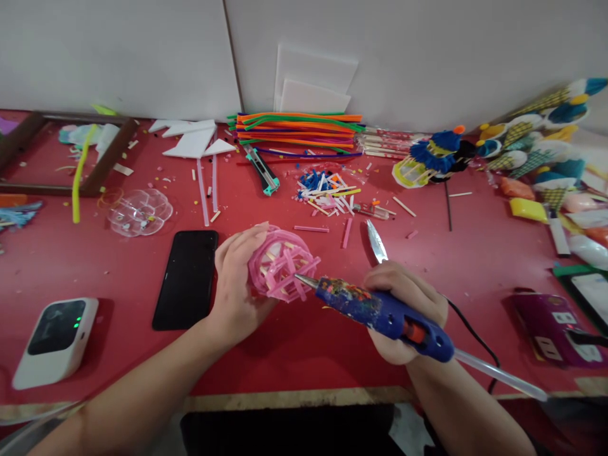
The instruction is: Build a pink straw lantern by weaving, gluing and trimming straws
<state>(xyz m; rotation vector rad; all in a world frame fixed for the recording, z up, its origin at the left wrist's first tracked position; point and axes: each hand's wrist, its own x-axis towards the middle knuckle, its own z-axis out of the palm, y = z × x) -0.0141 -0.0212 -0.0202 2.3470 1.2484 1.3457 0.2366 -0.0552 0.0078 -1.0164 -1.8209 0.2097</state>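
Observation:
My left hand point(236, 278) is closed around a pink ball-shaped lattice of straw pieces point(281, 263), held just above the red table point(304, 354). My right hand point(403, 310) grips a blue hot glue gun point(380, 310). Its metal nozzle touches the right side of the pink lattice. A clear glue stick point(503, 377) sticks out of the gun's back, and a black cord runs off to the right.
A black phone point(187, 277) lies left of my left hand, a white device point(56, 339) further left. Scissors point(377, 242), cut straw bits point(327, 190), a utility knife point(262, 170), pipe cleaners point(299, 126), a clear plastic tray point(139, 211) and craft birds point(536, 145) crowd the table's back half.

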